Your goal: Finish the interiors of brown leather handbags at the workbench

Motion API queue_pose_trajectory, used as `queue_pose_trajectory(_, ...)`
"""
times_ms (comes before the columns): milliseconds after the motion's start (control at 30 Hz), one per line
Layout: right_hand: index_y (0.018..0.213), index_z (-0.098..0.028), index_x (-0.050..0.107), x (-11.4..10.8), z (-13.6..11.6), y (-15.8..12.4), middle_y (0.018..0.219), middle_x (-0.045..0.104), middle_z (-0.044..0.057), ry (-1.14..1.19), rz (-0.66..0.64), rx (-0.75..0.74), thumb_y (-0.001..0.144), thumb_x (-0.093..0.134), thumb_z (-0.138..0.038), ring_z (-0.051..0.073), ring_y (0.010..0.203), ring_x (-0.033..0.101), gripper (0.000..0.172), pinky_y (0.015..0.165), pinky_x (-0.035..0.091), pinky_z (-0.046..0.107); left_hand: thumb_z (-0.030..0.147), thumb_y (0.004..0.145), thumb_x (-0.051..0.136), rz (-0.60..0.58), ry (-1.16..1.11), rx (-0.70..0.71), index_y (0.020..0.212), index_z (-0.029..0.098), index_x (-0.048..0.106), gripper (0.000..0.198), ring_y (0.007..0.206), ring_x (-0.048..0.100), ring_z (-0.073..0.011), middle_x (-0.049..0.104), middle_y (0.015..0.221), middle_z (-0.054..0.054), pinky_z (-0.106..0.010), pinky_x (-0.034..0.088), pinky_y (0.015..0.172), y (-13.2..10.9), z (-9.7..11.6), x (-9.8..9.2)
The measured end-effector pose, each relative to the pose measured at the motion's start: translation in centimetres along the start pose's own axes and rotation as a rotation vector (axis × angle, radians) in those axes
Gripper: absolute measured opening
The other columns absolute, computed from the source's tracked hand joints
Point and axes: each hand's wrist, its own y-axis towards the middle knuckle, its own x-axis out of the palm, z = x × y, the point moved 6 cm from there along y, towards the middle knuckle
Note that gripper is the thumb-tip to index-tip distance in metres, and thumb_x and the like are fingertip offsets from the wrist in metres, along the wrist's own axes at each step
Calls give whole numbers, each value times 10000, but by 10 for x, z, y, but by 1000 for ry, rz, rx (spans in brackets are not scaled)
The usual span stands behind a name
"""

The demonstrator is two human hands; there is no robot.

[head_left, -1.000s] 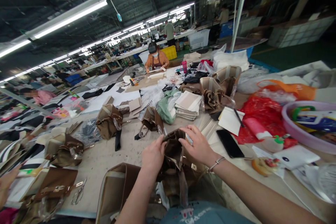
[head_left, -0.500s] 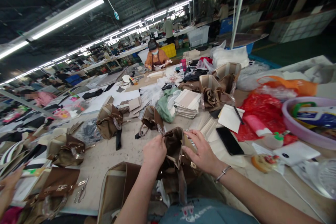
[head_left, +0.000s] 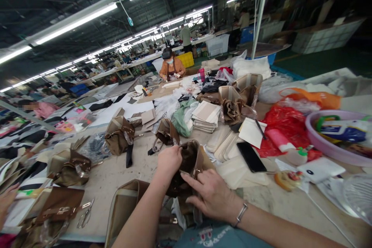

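Observation:
Close in front of me is a brown handbag [head_left: 192, 154], its mouth facing up and its dark inside showing. My left hand [head_left: 170, 161] is closed on the left part of its rim. By the bag's near right side is my right hand [head_left: 213, 193], index finger and thumb stretched out; its fingertips are at the edge near a small metal fitting, and whether they touch is hard to tell. Another handbag [head_left: 122, 205] with a beige lining stands partly behind my left forearm. A smaller brown bag [head_left: 166, 131] sits just beyond my left hand.
More brown bags [head_left: 119, 136] stand to the left, with scissors [head_left: 85, 214] nearby. Stacked beige panels [head_left: 205, 115], a black phone [head_left: 251, 157] and a lilac basin [head_left: 312, 131] lie to the right. Another person's hand [head_left: 8, 203] shows at the left edge; a co-worker [head_left: 173, 68] sits across the table.
My right hand has left the bag's right upper rim and moved down and nearer to me, its index finger now extended. The left hand still grips the rim.

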Motion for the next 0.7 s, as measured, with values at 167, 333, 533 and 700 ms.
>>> queue_pose_trajectory(167, 1179, -221, 531, 6, -12, 1, 834, 552, 74, -95, -36, -12, 833, 481, -506, 216, 795, 463, 451, 713, 320, 350, 366, 853, 336, -40, -20, 51, 798, 178, 672, 389, 819, 644, -230, 694, 843, -113, -303, 461, 691, 16, -2, -4)
queue_pose_trajectory(333, 965, -215, 605, -1, 11, -14, 815, 538, 49, -94, 48, 56, 844, 462, -175, 184, 794, 466, 191, 723, 342, 314, 282, 747, 441, -294, -358, 42, 600, 143, 618, 268, 701, 654, -195, 689, 670, -96, -248, 458, 602, 22, -17, -6)
queue_pose_trajectory(533, 896, -225, 591, -16, 68, -30, 910, 565, 21, 127, 141, 185, 787, 403, -45, 125, 799, 536, 282, 716, 413, 236, 316, 725, 445, -549, -816, -127, 543, 115, 548, 290, 412, 584, -164, 607, 449, -69, -217, 360, 399, -8, -44, 5)
queue_pose_trajectory(700, 838, -217, 574, -14, 65, -11, 902, 538, 27, 175, 253, 283, 779, 504, -179, 152, 813, 534, 99, 736, 433, 272, 295, 699, 473, -504, -925, -269, 512, 109, 536, 271, 380, 567, -154, 586, 414, -72, -207, 327, 375, -12, -59, 18)
